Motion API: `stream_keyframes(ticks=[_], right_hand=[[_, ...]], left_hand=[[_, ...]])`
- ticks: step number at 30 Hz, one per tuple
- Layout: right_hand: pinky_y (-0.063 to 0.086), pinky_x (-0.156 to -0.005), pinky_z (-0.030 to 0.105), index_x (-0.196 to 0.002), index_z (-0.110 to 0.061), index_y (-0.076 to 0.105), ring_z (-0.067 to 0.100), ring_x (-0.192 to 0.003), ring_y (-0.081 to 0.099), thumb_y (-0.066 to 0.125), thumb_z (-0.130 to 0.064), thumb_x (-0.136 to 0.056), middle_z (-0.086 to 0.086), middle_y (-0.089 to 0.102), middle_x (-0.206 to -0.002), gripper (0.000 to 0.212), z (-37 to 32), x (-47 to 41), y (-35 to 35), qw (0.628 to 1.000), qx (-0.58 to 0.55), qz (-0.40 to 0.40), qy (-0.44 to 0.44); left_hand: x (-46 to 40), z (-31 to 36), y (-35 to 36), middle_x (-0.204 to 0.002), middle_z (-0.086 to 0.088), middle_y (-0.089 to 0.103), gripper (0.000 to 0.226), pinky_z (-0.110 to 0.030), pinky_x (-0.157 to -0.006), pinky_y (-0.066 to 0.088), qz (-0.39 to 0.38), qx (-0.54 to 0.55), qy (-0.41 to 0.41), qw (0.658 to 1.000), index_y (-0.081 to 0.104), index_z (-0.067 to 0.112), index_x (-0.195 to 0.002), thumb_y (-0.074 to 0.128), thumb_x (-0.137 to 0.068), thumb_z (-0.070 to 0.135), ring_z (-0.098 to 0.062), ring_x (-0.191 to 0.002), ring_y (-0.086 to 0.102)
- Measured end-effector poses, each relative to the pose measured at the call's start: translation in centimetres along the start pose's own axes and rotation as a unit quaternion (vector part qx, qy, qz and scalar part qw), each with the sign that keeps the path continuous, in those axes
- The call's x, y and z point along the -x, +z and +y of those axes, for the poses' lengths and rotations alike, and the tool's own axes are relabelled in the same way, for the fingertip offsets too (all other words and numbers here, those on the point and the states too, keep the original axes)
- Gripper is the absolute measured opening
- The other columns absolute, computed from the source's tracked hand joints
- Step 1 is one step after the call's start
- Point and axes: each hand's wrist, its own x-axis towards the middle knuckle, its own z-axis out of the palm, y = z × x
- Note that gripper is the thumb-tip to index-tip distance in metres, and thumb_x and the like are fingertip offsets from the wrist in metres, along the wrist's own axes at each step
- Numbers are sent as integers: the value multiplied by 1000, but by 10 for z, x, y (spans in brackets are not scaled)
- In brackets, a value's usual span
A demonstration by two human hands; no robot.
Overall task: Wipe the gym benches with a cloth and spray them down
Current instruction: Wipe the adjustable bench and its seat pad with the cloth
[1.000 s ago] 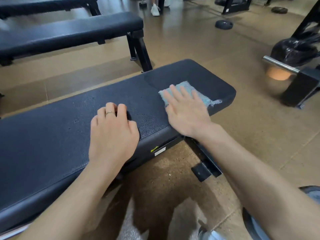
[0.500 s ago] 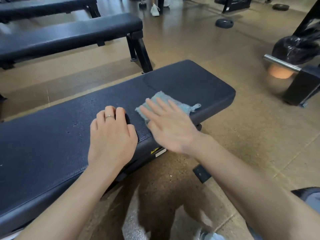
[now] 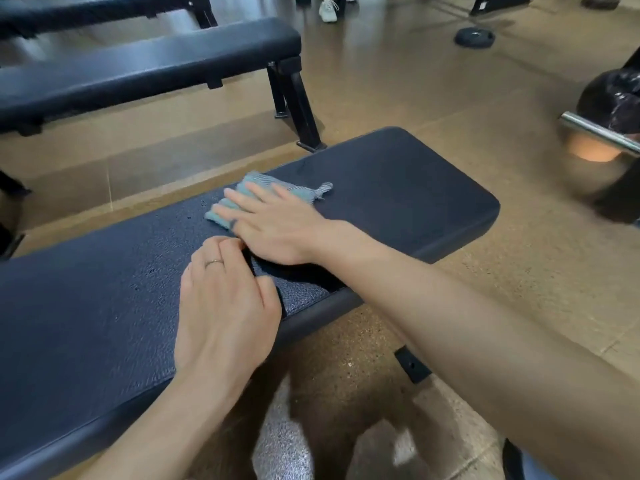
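Observation:
A black padded gym bench [image 3: 398, 188] runs from the lower left to the centre right. On its top lies a small teal cloth [image 3: 256, 183], partly covered. My right hand [image 3: 277, 223] presses flat on the cloth with straight fingers pointing left. My left hand [image 3: 221, 306] rests on the bench's near edge just below the right hand, fingers curled against the pad, a ring on one finger. Small droplets dot the pad to the left of the cloth. No spray bottle is in view.
A second black bench [image 3: 145, 67] stands parallel behind, and a third [image 3: 86, 8] beyond it. A weight plate [image 3: 473, 38] lies on the brown floor at the back. A chrome bar [image 3: 599, 133] and black equipment are at the right. Someone's white shoe [image 3: 327, 8] is at the top.
My right hand has slid the cloth leftward along the bench, from near its right end to just above my left hand. The left hand has stayed on the near edge.

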Motion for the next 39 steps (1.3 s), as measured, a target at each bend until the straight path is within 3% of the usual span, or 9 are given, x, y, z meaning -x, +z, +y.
stream_keyframes(ticks=[8,12,15,22,25,28,31,34,39], right_hand=[[29,-109,45,-140,-29,48,29,-132,44,14,-31,-103,10,52,-142,51,108,-34,-23,989,58,53,124],[33,-112,49,-141,-24,50,35,-134,43,19,-26,-98,14,50,-147,54,193,-9,-41,965,55,56,249],[27,-115,51,-143,-20,46,33,-140,36,17,-28,-99,12,43,-152,53,189,-11,-45,945,59,34,321],[23,-112,51,-134,-21,53,30,-136,43,24,-35,-101,8,51,-145,47,19,-61,-12,989,50,44,133],[26,-112,47,-141,-24,48,29,-135,43,19,-34,-104,8,49,-147,48,38,-56,-17,994,28,38,93],[36,-104,46,-136,-19,53,34,-127,52,21,-30,-102,16,55,-140,48,118,-39,-36,983,53,39,171],[31,-110,49,-137,-19,51,34,-133,45,15,-31,-101,16,51,-144,53,178,-18,-44,957,74,31,279],[19,-116,53,-141,-19,45,30,-142,31,13,-33,-101,11,42,-151,53,164,-23,-35,950,55,29,307],[-3,-123,55,-160,-30,15,28,-156,0,14,-39,-105,-3,7,-170,55,61,-6,-11,981,-8,21,191]], left_hand=[[-3,-1,2,-104,-15,54,26,-51,-84,45,10,-9,-6,1000,53,8,-102,41,-83,22,-36,-94,50],[-2,1,-1,-101,-13,52,22,-51,-83,45,10,-23,0,1000,50,10,-98,38,-84,22,-35,-92,50],[-3,2,-1,-100,-13,51,22,-51,-86,46,1,-38,9,999,49,12,-96,35,-85,24,-35,-93,50],[-5,1,0,-105,-14,54,27,-52,-91,44,-4,-37,17,999,52,11,-99,35,-84,25,-37,-100,51],[-5,0,-1,-105,-13,53,27,-52,-91,44,-4,-37,20,999,52,11,-100,36,-84,26,-36,-99,51],[-4,-1,1,-102,-11,51,23,-51,-88,44,7,-27,23,999,51,12,-98,38,-85,25,-34,-96,49],[-4,-2,2,-100,-11,51,22,-50,-86,45,17,-29,24,999,50,11,-98,38,-85,24,-34,-93,49],[-4,-2,3,-99,-11,49,20,-50,-85,44,15,-41,35,998,48,12,-97,37,-86,24,-33,-92,47],[-2,-2,4,-100,-13,52,20,-51,-85,45,22,-42,31,998,49,12,-97,38,-85,24,-35,-93,50]])
